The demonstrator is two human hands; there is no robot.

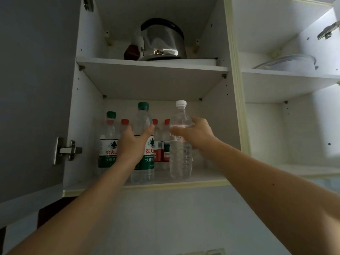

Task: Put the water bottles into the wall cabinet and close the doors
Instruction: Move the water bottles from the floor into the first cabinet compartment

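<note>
The wall cabinet (165, 186) is open, and its lower shelf holds several water bottles. My left hand (131, 142) grips a green-capped bottle (143, 118) that stands at the shelf's front. My right hand (193, 134) grips a clear white-capped bottle (180, 159), upright near the front edge. Another green-capped bottle (108, 144) stands at the left. Three red-capped bottles (158, 150) stand behind, partly hidden by my hands. The grey left door (35, 89) is swung open.
A steel kettle (161, 41) sits on the upper shelf. The neighbouring compartment at the right is open too, with a glass lid (287, 62) on its shelf. A door hinge (68, 150) juts out at the left. A tiled wall lies below the cabinet.
</note>
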